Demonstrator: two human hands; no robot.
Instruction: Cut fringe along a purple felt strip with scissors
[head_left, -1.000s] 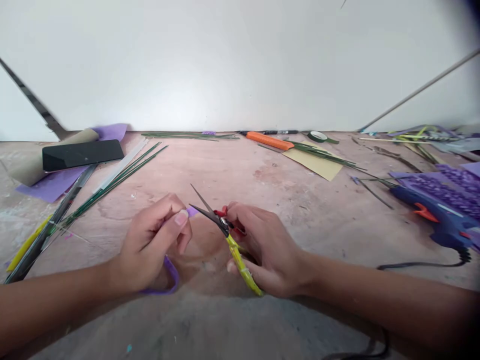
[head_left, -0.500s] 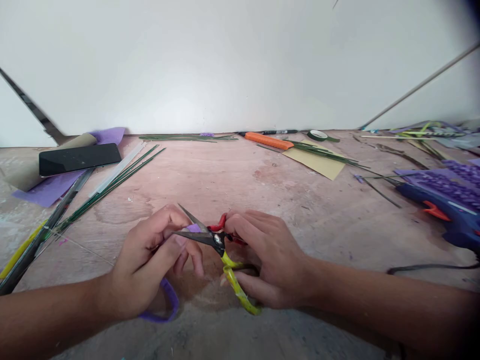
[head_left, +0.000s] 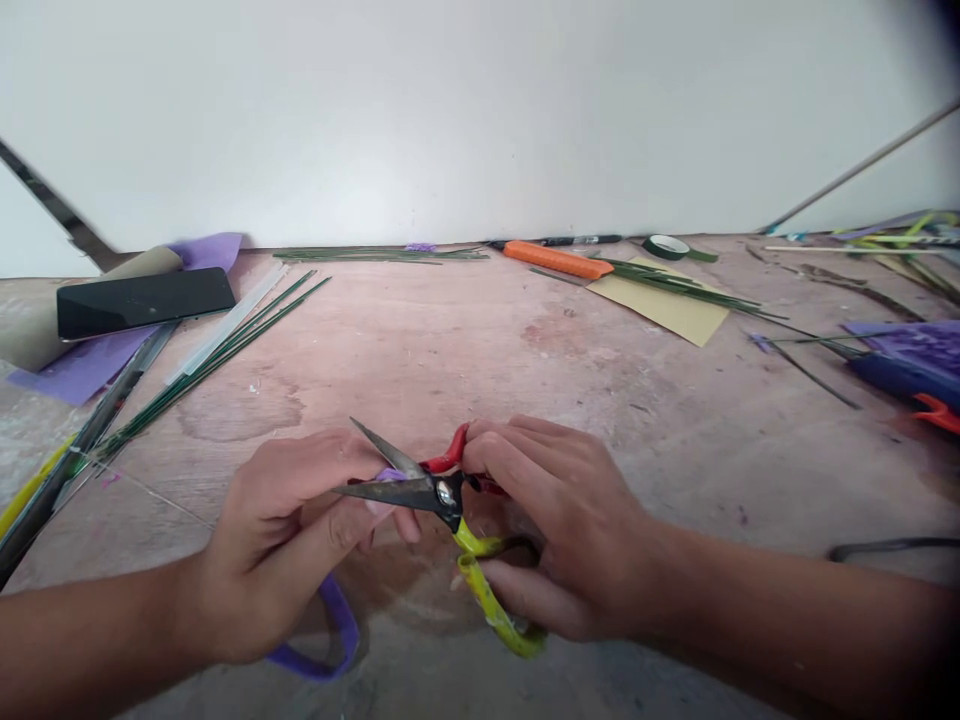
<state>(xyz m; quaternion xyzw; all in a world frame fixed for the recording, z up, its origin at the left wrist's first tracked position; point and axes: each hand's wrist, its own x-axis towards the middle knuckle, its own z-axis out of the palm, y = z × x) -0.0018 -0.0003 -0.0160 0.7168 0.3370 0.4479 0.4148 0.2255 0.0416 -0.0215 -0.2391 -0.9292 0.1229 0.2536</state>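
Right hand (head_left: 570, 530) grips spread scissors (head_left: 446, 495), blades (head_left: 394, 493) pointing left, seemingly astride the purple strip (head_left: 346, 622) (it loops below) the left hand (head_left: 262, 500) pinches.

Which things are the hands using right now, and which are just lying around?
In use:
purple strip, in the left hand
open scissors, in the right hand

Lying around:
black phone
orange-handled tool
yellow paper
green tape roll

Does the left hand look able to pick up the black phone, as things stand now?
Probably not right now: the left hand holds the purple strip close to the open scissors. Once freed, probably yes: only low things like the green wires lie between, and nothing covers the black phone.
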